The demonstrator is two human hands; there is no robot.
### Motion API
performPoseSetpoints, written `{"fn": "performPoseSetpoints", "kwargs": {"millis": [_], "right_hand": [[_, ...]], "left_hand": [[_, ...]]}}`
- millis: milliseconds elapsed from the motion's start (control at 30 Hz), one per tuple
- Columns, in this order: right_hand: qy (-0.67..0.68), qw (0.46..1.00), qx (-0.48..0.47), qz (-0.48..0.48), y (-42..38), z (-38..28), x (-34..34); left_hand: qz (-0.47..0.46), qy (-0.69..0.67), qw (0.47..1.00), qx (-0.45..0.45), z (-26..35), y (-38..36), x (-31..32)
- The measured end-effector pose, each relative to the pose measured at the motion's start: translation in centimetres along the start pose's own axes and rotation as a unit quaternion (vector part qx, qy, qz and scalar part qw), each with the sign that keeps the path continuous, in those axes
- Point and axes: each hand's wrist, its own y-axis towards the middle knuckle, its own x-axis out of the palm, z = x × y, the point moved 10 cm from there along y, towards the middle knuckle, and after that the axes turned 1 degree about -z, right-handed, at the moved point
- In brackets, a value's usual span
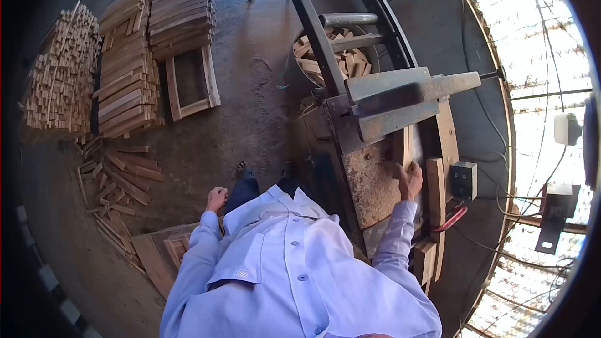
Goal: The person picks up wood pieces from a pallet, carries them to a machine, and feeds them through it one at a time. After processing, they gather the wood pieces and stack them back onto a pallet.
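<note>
My right hand (408, 181) is over the rusty metal table (370, 184) of a machine. Its fingers are around the near end of a wooden strip (407, 143), whose far end runs under a metal guard (394, 97). A longer wooden bar (436, 191) lies just right of that hand. My left hand (216, 199) hangs low beside my body, fingers curled, and I see nothing in it.
Tall stacks of wooden pieces (62, 69) and slats (128, 87) stand at the left, with a wooden frame (210, 78) leaning there. Loose offcuts (125, 178) litter the floor. Ahead are a drum of scraps (360, 62) and a metal roller rack (313, 25). Cables hang at right.
</note>
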Motion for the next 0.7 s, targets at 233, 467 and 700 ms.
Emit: {"fn": "performPoseSetpoints", "kwargs": {"millis": [233, 467, 700], "right_hand": [[0.508, 0.819, 0.23, -0.134, -9.2, 5.7, 5.8], [0.815, 0.449, 0.359, -0.067, -20.5, 1.5, 9.6], [0.958, 0.175, 0.153, -0.165, -22.8, -8.5, 6.0]], "left_hand": [[-0.009, 0.016, 0.998, 0.055, 1.1, 0.7, 0.2], [-0.031, 0.244, 0.956, 0.16, 1.6, 2.9, 0.5], [-0.104, 0.307, 0.933, 0.156, 7.7, 2.8, 1.0]]}}
